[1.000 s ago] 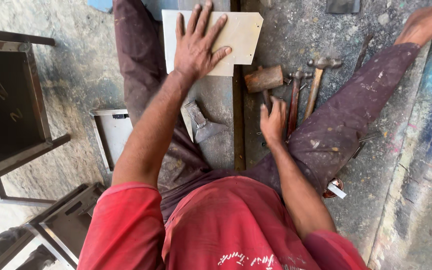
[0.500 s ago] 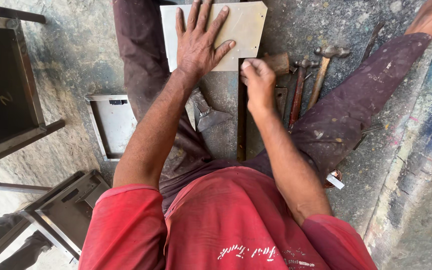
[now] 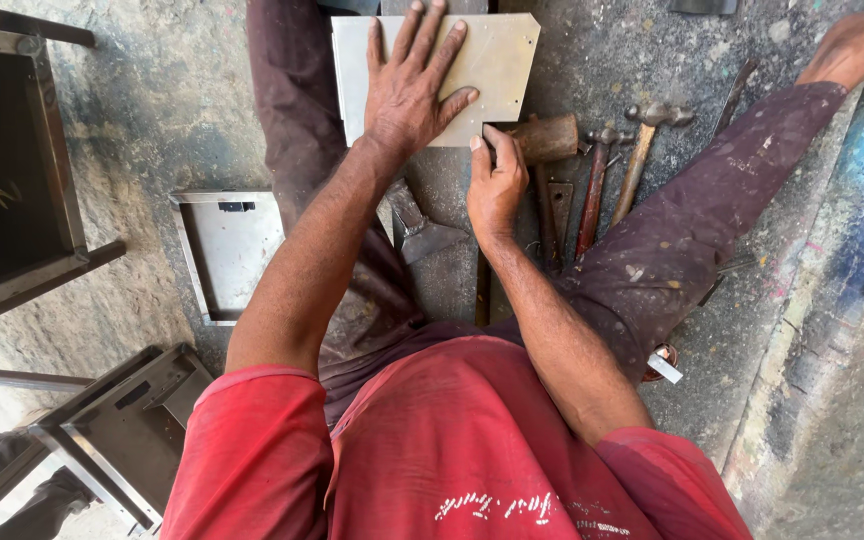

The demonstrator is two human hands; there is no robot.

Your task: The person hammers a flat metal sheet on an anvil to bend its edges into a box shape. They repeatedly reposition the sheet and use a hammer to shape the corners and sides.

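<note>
left hand (image 3: 414, 85) flat and open on metal sheet (image 3: 497, 55); right hand (image 3: 497, 180) pinches its edge, where a slip could cut fingers.

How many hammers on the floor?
3: a wooden mallet by the right hand, then two metal hammers, one beside it, one nearest the right leg. More may be hidden.

The floor (image 3: 152, 120) is grey rough concrete, stained dark in places. A metal sheet (image 3: 497, 60) is lying flat at the top, resting on a steel bar (image 3: 482, 290). Just beside it on the right, a mallet (image 3: 547, 140) and two hammers (image 3: 642, 150) are lying together. A shallow metal tray (image 3: 227, 250) is sitting on the left, and a dark metal frame (image 3: 12, 170) is standing further left.
</note>
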